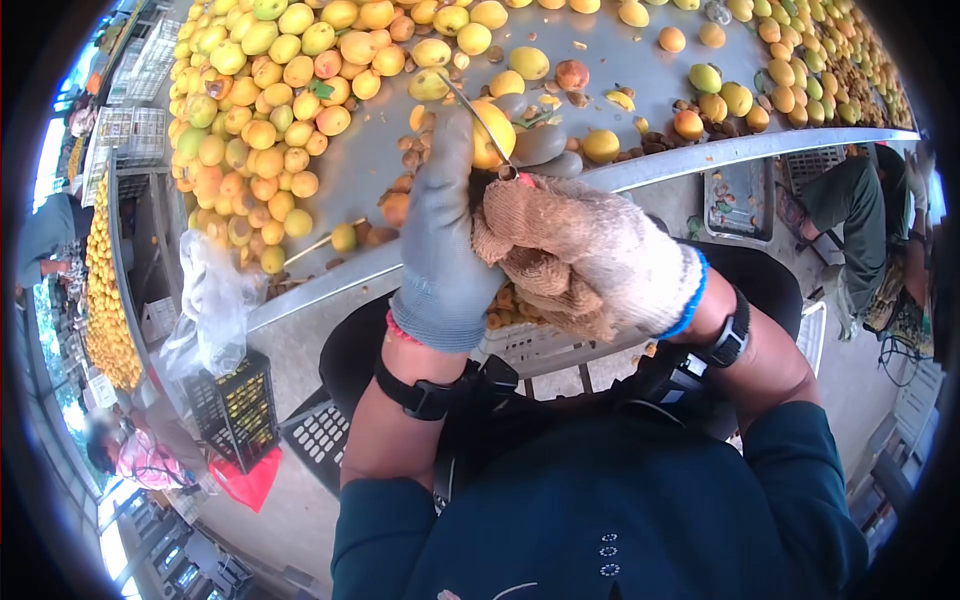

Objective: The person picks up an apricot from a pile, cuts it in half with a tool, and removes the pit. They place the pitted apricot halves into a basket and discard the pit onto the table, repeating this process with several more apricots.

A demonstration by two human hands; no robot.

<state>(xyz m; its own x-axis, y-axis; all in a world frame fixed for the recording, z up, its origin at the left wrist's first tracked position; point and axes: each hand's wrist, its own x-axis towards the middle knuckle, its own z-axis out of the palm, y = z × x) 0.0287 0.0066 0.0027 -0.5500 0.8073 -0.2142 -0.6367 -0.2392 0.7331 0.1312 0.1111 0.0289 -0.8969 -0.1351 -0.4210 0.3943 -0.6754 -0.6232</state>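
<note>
My left hand (437, 220), in a grey-coated glove, grips a yellow-orange apricot (489, 142). Its thumb lies on the near left of the fruit and its fingertips show on the far right. Closed in a stained, brown-and-white knit glove, my right hand (585, 255) is wrapped round a knife. The knife's thin metal blade (474, 112) slants up across the apricot, with a bit of red near the fist; the rest of the handle is hidden. Both hands meet above the table's near edge. Loose apricots (530, 63) and brown stones (660, 140) lie just beyond.
Apricots (265, 100) are heaped at left on the metal table (370, 150), with another pile (830, 60) at right. A clear plastic bag (205, 300) hangs at the near edge above a black crate (235, 410). A pale crate (530, 345) stands below my hands. Other people sit on both sides.
</note>
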